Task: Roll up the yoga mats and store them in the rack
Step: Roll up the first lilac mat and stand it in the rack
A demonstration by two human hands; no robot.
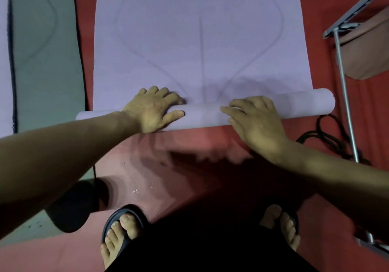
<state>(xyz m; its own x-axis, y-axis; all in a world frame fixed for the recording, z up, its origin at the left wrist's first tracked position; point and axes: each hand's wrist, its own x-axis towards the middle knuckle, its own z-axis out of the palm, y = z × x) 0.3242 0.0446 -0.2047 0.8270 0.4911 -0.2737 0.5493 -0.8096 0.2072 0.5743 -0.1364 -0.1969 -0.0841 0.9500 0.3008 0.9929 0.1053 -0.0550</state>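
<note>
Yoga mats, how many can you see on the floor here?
3: a lilac foam mat in the centre, partly rolled under both hands; a grey-green mat to its left; a lilac strip at the left edge. More may lie outside view.

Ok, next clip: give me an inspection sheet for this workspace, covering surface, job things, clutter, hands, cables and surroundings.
Surface: red floor covering, with a pink mat under the person's feet.
Job's things: purple mat partly rolled; the roll lies across its near end. A grey mat lies flat to the left.
Clutter: dark rounded object at lower left, kind unclear.
Hands: left hand holds the roll, fingers curled over it; right hand rests on the roll, fingers spread.
Cables: black cord looped on the floor by the roll's right end.
Surroundings: metal frame on the right.
</note>
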